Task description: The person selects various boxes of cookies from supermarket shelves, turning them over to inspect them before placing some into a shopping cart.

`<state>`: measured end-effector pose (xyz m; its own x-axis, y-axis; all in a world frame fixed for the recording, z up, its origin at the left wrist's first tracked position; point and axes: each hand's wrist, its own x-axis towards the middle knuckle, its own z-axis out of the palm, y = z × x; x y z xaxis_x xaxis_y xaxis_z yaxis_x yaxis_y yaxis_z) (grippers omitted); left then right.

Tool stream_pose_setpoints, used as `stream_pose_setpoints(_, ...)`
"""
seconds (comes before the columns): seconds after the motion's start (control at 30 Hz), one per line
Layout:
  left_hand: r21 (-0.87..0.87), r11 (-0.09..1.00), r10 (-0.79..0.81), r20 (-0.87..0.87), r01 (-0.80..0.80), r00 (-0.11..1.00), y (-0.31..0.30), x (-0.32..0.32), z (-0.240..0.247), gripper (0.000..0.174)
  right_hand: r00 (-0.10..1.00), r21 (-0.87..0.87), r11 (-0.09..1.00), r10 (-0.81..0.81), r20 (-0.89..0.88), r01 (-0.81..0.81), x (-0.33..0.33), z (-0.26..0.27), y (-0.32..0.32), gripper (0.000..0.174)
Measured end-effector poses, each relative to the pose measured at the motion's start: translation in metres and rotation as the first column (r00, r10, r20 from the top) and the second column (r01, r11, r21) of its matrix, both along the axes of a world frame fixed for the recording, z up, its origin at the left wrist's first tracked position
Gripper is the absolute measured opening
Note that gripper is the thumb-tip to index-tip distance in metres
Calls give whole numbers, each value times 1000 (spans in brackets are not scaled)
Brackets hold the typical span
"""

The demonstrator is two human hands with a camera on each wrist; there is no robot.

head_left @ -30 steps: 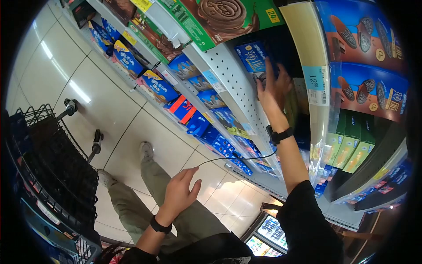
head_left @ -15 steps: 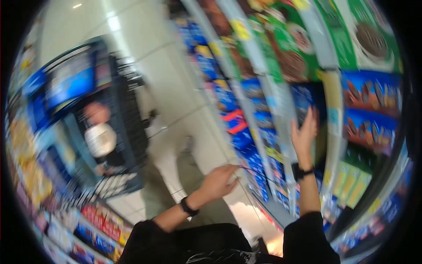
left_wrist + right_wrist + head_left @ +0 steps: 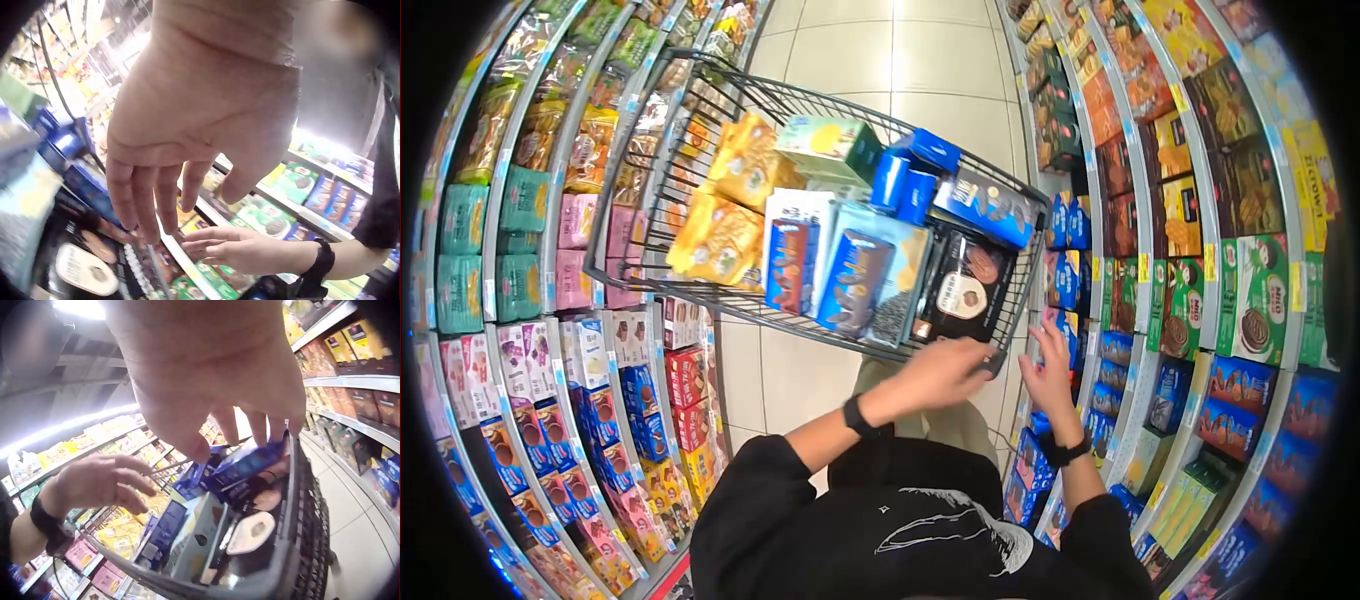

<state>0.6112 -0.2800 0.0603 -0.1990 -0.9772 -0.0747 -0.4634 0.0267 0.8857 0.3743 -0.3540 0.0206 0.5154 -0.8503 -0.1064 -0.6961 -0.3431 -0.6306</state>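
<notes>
A wire shopping cart (image 3: pixel 662 160) stands in the aisle, piled with boxes: a black biscuit box (image 3: pixel 962 287), blue boxes (image 3: pixel 855 280), yellow packs (image 3: pixel 720 235) and a green box (image 3: pixel 830 145). My left hand (image 3: pixel 968 365) reaches over the cart's near end with relaxed fingers and holds nothing. The left wrist view shows the left hand (image 3: pixel 156 206) hanging just above the rim. Beside the cart's right corner, my right hand (image 3: pixel 1045 350) is spread and empty. From the right wrist, the right hand (image 3: pixel 250 425) hovers over the cart rim (image 3: pixel 294 506).
Shelves of biscuit boxes (image 3: pixel 1250 300) line the right side close to my right arm. More packed shelves (image 3: pixel 530 330) run along the left. Pale floor tiles (image 3: pixel 920 60) stretch beyond the cart.
The view swung from the right-hand shelf to the cart. My right hand came off the blue boxes on the shelf, and both hands now sit at the cart's near end.
</notes>
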Motion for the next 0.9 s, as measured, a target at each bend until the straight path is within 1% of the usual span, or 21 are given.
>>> stream_pose_setpoints(0.03,-30,996,84,21,-84,996,5,30,4,34,998,3,999,53,40,-53,18,-1,-10,50)
stream_pose_setpoints(0.07,-58,985,166,39,-164,985,11,59,-1,34,998,6,999,48,43,-49,39,1,-21,50)
stream_pose_setpoints(0.13,-115,961,274,276,-252,921,19,112,-17,39,983,211,977,1,181,-40,78,0,-45,55)
stream_pose_setpoints(0.2,-20,944,303,451,-329,840,16,155,-20,51,989,156,988,-19,146,-4,106,-22,-69,61)
stream_pose_setpoints(0.23,-19,946,297,446,-322,845,16,168,-27,51,994,91,995,-39,98,30,118,-32,-82,66)
stream_pose_setpoints(0.27,-8,934,311,515,-358,798,15,177,-37,66,997,25,998,-63,50,62,128,-39,-95,72)
stream_pose_setpoints(0.3,-2,920,320,583,-393,747,12,183,-45,82,996,24,997,-75,45,74,136,-39,-107,72)
stream_pose_setpoints(0.33,-1,925,311,579,-381,753,9,184,-50,82,990,-97,987,-131,-47,126,145,-39,-117,77)
stream_pose_setpoints(0.37,42,918,300,579,-395,758,8,181,-55,96,971,-218,962,-197,-134,165,152,-38,-126,83)
stream_pose_setpoints(0.4,82,909,289,579,-408,762,6,178,-62,111,968,-218,960,-211,-137,178,156,-39,-136,83)
stream_pose_setpoints(0.43,180,905,215,587,-385,780,3,176,-68,125,964,-281,951,-185,-190,127,159,-40,-145,88)
stream_pose_setpoints(0.47,186,910,201,584,-371,787,1,173,-74,125,955,-336,939,-161,-249,71,161,-42,-152,92)
stream_pose_setpoints(0.5,281,886,152,576,-370,803,-1,169,-73,126,958,-356,934,-112,-266,10,162,-44,-158,96)
stream_pose_setpoints(0.53,372,852,107,564,-368,819,-3,166,-73,127,954,-353,935,-121,-274,17,161,-44,-163,96)
stream_pose_setpoints(0.6,357,860,128,541,-365,831,-4,167,-77,128,932,-311,944,-6,-363,-115,158,-42,-168,103)
stream_pose_setpoints(0.67,356,863,141,512,-359,847,-6,170,-77,128,927,-321,942,-31,-375,-98,158,-38,-165,104)
stream_pose_setpoints(0.73,367,860,149,487,-356,861,-7,171,-75,129,933,-266,964,-78,-352,-20,156,-27,-157,100)
stream_pose_setpoints(0.77,373,856,147,487,-358,861,-8,172,-75,129,925,-264,964,-118,-361,20,152,-20,-152,96)
stream_pose_setpoints(0.8,380,853,144,487,-357,861,-10,172,-70,129,920,-267,963,-135,-367,35,144,-19,-145,96)
stream_pose_setpoints(0.87,400,856,124,454,-326,882,-13,174,-60,127,934,-307,946,-197,-299,101,127,-17,-128,97)
stream_pose_setpoints(0.9,397,859,139,424,-322,895,-15,173,-52,126,952,-300,946,-196,-233,122,117,-13,-118,96)
